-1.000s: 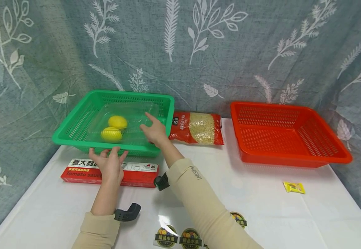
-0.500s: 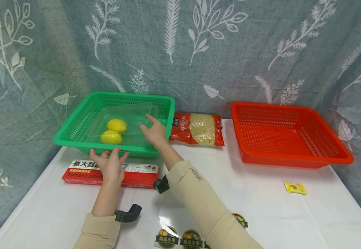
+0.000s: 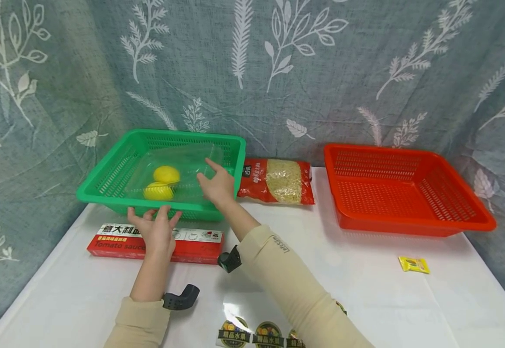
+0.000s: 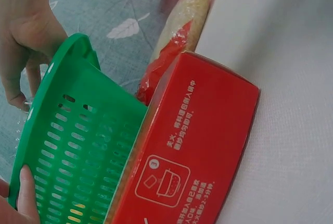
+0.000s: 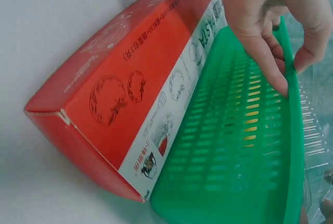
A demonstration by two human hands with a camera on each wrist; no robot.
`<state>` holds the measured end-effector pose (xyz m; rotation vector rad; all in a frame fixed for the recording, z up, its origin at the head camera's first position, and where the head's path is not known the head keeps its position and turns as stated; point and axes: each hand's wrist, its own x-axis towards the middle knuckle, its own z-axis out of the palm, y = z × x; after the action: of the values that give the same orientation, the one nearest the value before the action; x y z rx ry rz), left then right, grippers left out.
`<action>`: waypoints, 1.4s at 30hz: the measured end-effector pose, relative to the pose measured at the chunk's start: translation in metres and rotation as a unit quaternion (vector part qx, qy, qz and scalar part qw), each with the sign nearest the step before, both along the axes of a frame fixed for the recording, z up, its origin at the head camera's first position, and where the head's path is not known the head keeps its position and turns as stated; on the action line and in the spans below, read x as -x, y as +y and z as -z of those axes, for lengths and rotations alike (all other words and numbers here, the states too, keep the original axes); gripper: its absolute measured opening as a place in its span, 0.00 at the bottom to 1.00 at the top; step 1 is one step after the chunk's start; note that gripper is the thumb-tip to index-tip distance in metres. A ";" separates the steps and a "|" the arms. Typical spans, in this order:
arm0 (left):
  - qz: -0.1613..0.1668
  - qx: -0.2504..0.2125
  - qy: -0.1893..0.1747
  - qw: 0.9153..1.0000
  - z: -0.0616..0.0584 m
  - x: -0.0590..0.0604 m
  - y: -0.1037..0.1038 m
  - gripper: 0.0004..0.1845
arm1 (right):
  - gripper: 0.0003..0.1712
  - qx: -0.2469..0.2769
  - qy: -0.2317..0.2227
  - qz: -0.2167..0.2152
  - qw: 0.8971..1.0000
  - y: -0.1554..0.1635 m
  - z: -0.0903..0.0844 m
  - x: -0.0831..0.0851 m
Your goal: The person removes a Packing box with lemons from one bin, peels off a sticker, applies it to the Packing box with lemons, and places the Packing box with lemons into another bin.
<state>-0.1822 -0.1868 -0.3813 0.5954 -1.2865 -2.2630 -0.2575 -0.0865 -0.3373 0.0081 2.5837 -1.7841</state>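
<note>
My left hand (image 3: 156,232) pinches the front rim of a green plastic basket (image 3: 104,199), thumb over the rim and fingers against its outer wall, as the right wrist view shows. Over the basket's right part, my right hand (image 3: 219,187) holds the right side of a clear plastic box (image 3: 191,162), thumb and index finger spread along it. The box sits tilted inside the basket. Two lemons (image 3: 166,174) show through its clear plastic, one in front of the other. In the left wrist view, the fingers (image 4: 18,99) of my right hand bend down behind the rim.
A red and white pasta box (image 3: 117,249) lies right before the green basket. Beside it is a red bag of pasta (image 3: 282,181). A red basket (image 3: 339,217) stands at the right, with a small yellow packet (image 3: 414,264) in front. Round fruit stickers (image 3: 234,332) lie near me.
The hands, clear box and lemons keep nearly the same places. The whole head view has shifted very slightly, and the right forearm covers more of the stickers.
</note>
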 end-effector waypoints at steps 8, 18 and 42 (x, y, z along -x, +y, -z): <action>0.001 0.002 -0.007 1.000 0.000 0.001 0.003 0.45 | 0.29 0.037 -0.008 -0.004 0.999 0.008 -0.006 0.000; 0.010 0.014 0.000 1.000 -0.002 0.001 0.004 0.46 | 0.29 0.105 -0.013 -0.023 0.994 0.021 -0.015 -0.002; 0.005 0.016 -0.010 1.000 -0.006 0.004 0.005 0.46 | 0.30 0.175 -0.047 -0.042 0.983 0.054 -0.040 -0.007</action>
<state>-0.1861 -0.1823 -0.3756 0.6020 -1.3369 -2.2454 -0.2502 -0.0328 -0.2972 -0.0153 2.1419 -2.1207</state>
